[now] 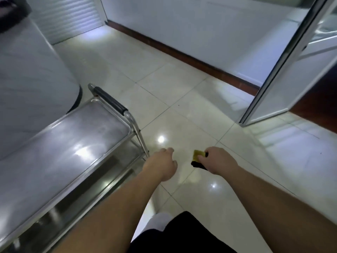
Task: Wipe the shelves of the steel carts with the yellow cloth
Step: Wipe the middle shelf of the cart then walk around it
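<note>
Head: cart (76,136) edge left (floor (182,99) open).

Yellow cloth (198,155) bunched, held above floor; steel cart (73,143) left.

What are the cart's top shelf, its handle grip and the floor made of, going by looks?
Top shelf: looks like brushed stainless steel, grey with streaky ceiling-light glare and a raised rim.
Handle grip: matte black sleeve over a shiny metal tube, probably rubber or foam.
Floor: glossy pale tiles, likely glazed ceramic, with thin joint lines and mirror-like light spots.
</note>
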A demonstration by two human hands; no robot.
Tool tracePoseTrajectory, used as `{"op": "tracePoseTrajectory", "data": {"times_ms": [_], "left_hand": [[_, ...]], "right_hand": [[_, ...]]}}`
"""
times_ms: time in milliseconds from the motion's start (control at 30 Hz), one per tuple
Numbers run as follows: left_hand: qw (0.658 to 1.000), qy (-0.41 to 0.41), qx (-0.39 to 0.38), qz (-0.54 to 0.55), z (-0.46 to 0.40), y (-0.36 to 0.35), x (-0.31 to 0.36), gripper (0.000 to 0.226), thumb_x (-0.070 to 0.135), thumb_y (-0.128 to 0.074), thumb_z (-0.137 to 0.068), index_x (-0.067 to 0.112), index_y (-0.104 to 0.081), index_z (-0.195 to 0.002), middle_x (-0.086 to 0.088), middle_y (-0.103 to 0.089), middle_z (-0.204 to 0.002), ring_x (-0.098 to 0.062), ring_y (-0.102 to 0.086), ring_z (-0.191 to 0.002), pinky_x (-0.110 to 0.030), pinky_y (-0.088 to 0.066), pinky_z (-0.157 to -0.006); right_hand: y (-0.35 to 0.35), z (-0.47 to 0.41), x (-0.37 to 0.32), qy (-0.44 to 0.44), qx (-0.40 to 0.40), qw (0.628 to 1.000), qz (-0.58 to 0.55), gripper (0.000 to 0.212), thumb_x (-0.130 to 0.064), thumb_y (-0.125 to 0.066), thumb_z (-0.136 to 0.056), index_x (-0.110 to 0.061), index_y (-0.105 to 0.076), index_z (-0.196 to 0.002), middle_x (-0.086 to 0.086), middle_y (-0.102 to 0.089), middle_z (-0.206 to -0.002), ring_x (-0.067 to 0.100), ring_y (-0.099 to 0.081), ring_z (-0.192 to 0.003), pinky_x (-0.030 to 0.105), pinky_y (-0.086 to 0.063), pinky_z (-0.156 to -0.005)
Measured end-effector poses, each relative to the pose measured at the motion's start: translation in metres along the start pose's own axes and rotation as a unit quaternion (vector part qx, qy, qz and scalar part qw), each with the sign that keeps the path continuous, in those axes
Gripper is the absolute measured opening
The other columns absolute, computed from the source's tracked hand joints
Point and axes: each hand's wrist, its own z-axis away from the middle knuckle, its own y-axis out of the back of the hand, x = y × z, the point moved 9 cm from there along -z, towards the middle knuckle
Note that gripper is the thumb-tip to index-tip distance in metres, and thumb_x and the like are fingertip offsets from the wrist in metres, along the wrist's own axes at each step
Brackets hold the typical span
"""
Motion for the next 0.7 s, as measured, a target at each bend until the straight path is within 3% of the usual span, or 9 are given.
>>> {"op": "tracePoseTrajectory", "data": {"times_ms": [267,400,700], "left_hand": [[0.999,-0.026,-0.026,-0.023,-0.158,0.034,0.033,0.058,0.041,-0.044,-0.104,0.022,-0.033,-0.157,-0.008,-0.045,-0.153,-0.032,-0.051,-0.134,-0.046,-0.047,-0.105],[0.999,-0.037,-0.024,-0.012,-0.250,0.089,0.035,0.058,0.040,-0.045,-0.103,0.023,-0.033,-0.157,-0.006,-0.044,-0.155,-0.031,-0.050,-0.134,-0.047,-0.046,-0.104],[1.000,-0.014,-0.010,-0.019,-0.423,0.216,0.013,0.053,0.037,-0.042,-0.104,0.024,-0.035,-0.155,-0.002,-0.046,-0.151,-0.028,-0.050,-0.132,-0.042,-0.045,-0.099]], "right_hand": [[0.051,-0.130,0.023,-0.029,-0.013,0.999,-0.006,0.033,-0.049,-0.054,-0.092,-0.018,-0.064,-0.087,0.001,-0.064,-0.083,0.019,-0.062,-0.077,0.037,-0.054,-0.072],[0.101,-0.215,0.019,-0.054,-0.013,0.998,0.009,0.035,-0.051,-0.053,-0.094,-0.019,-0.064,-0.088,0.000,-0.064,-0.084,0.017,-0.061,-0.078,0.038,-0.054,-0.073],[0.188,-0.399,-0.007,-0.089,-0.014,0.995,-0.035,0.037,-0.052,-0.056,-0.090,-0.018,-0.056,-0.074,0.002,-0.062,-0.077,0.019,-0.060,-0.072,0.033,-0.040,-0.059]]}}
